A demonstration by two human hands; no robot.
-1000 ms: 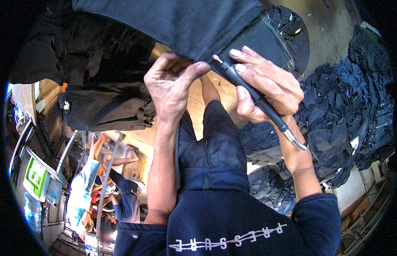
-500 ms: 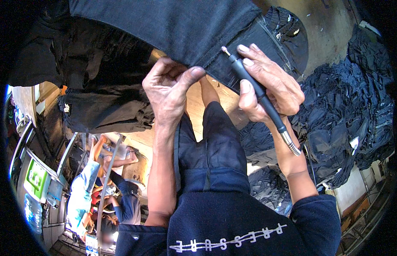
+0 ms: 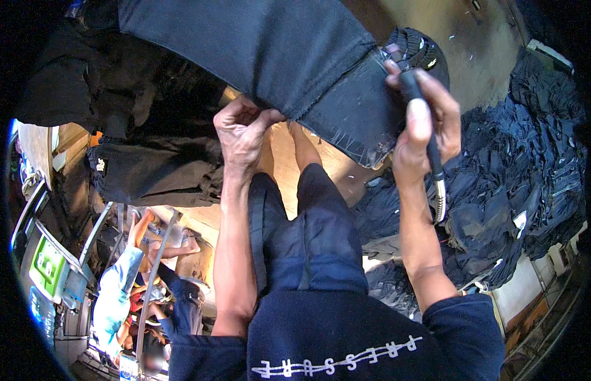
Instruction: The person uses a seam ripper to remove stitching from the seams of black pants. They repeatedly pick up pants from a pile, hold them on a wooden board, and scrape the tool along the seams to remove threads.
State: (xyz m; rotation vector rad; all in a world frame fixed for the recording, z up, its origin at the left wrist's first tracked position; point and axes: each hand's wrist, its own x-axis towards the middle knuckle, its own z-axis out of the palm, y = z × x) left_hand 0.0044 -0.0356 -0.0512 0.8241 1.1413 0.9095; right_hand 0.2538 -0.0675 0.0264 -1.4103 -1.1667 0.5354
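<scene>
Two hands work on one dark trouser leg, stretched across the upper part of the view. Left hand: fingers pinched on the lower edge of the fabric, holding it taut. Right hand: fingers clenched around a black pen-shaped rotary tool, tip pressed at the hem end (scuffed pale lines show on the cloth there); a ribbed metal sleeve hangs below the wrist. Large heap of dark garments lies to the right. Second dark garment rests lower left. Another person in a light blue top sits below left.
</scene>
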